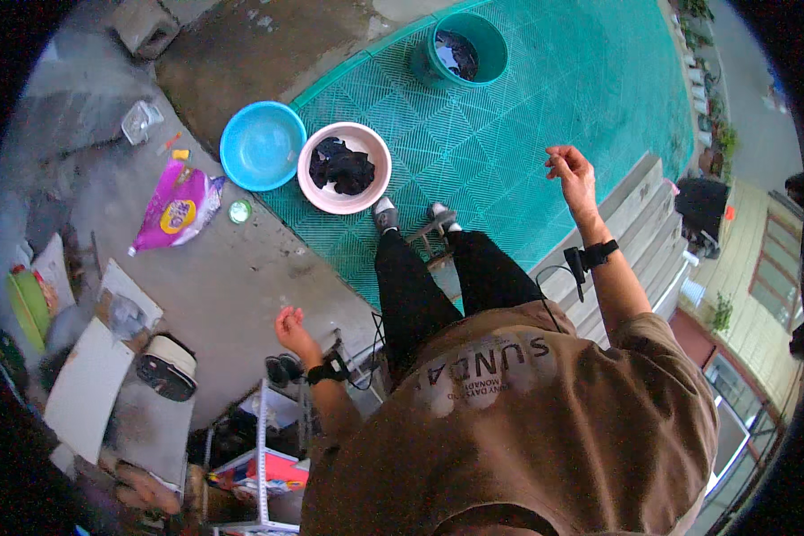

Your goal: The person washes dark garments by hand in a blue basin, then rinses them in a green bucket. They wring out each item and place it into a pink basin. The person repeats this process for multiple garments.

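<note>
Both hands are held out at my sides, touching nothing. My left hand (291,328) is over the concrete floor at the lower left, its fingers loosely curled. My right hand (571,167) is above the green mat, near the concrete steps, with bent fingers and nothing seen in them. Past my feet, a pink basin (383,155) holds dark wet-looking cloth (343,167). Beside it on the left stands a blue basin (261,147) with no cloth seen in it. A green bucket (492,50) farther off holds dark cloth in liquid.
A green plastic mat (522,127) covers the ground, with concrete steps (633,231) on its right. A purple bag (177,208) and a small green-rimmed container (239,212) lie on the concrete at left. A small stool (435,244) stands between my legs; a metal shelf (262,455) is at lower left.
</note>
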The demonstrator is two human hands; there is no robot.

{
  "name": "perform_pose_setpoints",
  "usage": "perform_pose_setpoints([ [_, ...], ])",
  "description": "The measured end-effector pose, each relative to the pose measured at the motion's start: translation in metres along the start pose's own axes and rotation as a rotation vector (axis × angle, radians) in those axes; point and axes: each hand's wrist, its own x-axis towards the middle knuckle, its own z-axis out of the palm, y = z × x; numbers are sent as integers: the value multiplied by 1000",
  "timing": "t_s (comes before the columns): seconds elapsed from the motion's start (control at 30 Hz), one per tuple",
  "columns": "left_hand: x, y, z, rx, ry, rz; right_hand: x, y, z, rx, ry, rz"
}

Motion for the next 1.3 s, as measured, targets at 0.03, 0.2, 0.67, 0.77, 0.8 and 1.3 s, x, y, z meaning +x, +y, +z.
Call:
perform_pose_setpoints([
  [0.03, 3, -18, -8, -67, 19, -2, 2, -2, 3, -43, 3, 55],
  [0.2, -12, -96, -57, -208, 143, -154, 5, -9, 22, -189, -146, 114],
  [0.67, -73, -163, -84, -208, 75, -535, 1, 30, 78, -243, -352, 222],
  [0.77, -67, -146, -68, -207, 54, -461, -3, 37, 73, -263, -319, 208],
  [0.8, -65, -141, -63, -212, 31, -446, -2, 40, 70, -290, -311, 195],
  [1.3, -22, -89, 28, 10, -238, -347, -16, 130, -3, -297, -288, 292],
])
